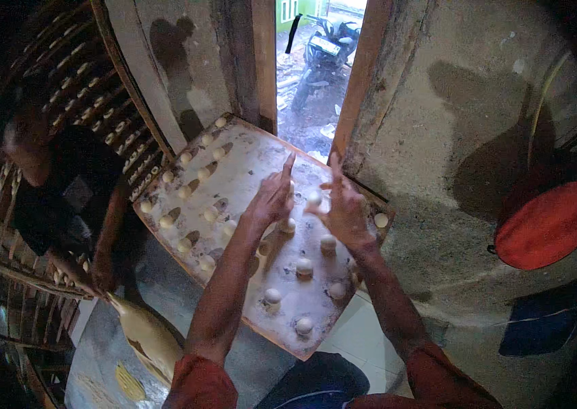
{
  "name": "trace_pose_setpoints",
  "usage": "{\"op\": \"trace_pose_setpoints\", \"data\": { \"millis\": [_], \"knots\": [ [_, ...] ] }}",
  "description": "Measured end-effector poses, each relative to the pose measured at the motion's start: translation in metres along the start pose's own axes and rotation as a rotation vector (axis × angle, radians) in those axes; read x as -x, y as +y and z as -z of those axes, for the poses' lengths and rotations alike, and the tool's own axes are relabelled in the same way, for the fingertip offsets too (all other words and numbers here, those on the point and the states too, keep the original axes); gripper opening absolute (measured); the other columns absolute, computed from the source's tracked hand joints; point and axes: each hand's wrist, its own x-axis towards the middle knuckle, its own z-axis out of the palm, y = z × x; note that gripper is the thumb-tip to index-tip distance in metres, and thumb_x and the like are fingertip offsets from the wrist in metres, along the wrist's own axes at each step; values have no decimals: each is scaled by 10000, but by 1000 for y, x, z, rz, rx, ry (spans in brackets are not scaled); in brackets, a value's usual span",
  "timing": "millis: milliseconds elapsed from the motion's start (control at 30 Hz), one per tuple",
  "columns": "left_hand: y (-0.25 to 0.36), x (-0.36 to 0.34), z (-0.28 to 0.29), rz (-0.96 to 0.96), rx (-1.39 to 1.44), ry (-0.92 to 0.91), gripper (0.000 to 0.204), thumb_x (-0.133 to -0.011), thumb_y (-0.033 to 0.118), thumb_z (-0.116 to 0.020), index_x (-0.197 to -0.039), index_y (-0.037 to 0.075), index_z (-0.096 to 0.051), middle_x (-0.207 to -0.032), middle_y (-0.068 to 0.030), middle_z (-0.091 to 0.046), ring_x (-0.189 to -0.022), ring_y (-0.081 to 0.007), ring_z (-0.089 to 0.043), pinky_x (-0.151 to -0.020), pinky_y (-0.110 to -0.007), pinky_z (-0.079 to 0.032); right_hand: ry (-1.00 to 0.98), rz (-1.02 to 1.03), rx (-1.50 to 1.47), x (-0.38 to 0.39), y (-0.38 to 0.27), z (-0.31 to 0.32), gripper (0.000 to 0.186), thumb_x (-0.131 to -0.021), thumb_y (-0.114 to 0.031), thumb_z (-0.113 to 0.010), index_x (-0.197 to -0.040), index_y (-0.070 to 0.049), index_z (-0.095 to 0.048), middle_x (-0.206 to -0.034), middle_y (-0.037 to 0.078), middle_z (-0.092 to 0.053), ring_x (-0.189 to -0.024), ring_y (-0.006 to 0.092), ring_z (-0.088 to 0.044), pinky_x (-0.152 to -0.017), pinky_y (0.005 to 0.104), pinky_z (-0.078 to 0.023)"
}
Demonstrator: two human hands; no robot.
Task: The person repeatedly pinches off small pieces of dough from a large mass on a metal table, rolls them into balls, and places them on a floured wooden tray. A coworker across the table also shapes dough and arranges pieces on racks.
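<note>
Both my arms reach over a floured board (261,153) with a wooden rim, which carries several pale round balls that look like dough. Above its right half my left hand (275,198) has its index finger stretched out and its other fingers bent, partly hidden. My right hand (348,211) is beside it, fingers and thumb spread. One pale ball (314,198) shows between the hands, next to my right thumb; I cannot tell whether it is touched. Another ball (287,225) lies just below my left hand. Closer to me sit a ball (304,266) and a ball (272,296).
On the left a person (63,184) in a dark shirt holds the narrow end of a long tan mass (148,337) on a grey surface. A yellow ridged piece (129,382) lies there. Slatted racks (90,88) stand behind. Beyond the doorway is a motorcycle (329,44); a red round thing (544,225) hangs right.
</note>
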Motion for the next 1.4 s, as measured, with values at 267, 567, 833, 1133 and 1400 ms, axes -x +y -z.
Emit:
{"op": "trace_pose_setpoints", "data": {
  "millis": [267,567,833,1133,1400],
  "knots": [
    [137,327,49,572,288,497,379,-814,37,-714,-1161,16,-562,-1054,-180,-610,-990,-327,-615,-904,-401,-492,37,-173,-311,107,-101,21,374,-787,-43,-790,-1072,-25,-547,-1247,126,-550,-888,168,-553,-794,319,-488],
    [140,556,26,1333,-357,728,402,-786,92,-788,-1113,-3,-575,-1045,-177,-603,-940,-397,-612,-785,-433,-508,-1269,-215,-713,285,-215,-61,433,-865,-254,-787,-1210,-56,-615,-872,88,-659,-820,186,-633,-728,334,-510],
    [143,558,52,1266,82,904,208,-841,89,-739,-1032,24,-684,-972,-176,-689,-863,-312,-696,-754,-375,-549,-1568,-941,-495,346,-248,-201,505,-1005,-419,-592,-1157,63,-605,-984,85,-665,-918,162,-622,-811,319,-508],
    [134,612,34,1450,1731,971,324,-1031,271,-514,-1126,-11,-643,-1013,-159,-713,-773,-259,-704,-682,-352,-566,-1332,116,-206,390,-255,-149,299,-1019,-278,-538,-1062,10,-607,-820,236,-654,-802,414,-660,-667,486,-492],
    [103,604,32,1213,1806,884,290,-998,258,-530,-1051,-20,-589,-884,-175,-680,-722,-326,-671,-613,-430,-527,-1706,393,-779,346,-313,-52,297,-990,-245,-576,-1173,-11,-570,-1069,203,-677,-965,358,-670,-839,450,-522]
  ]
}}
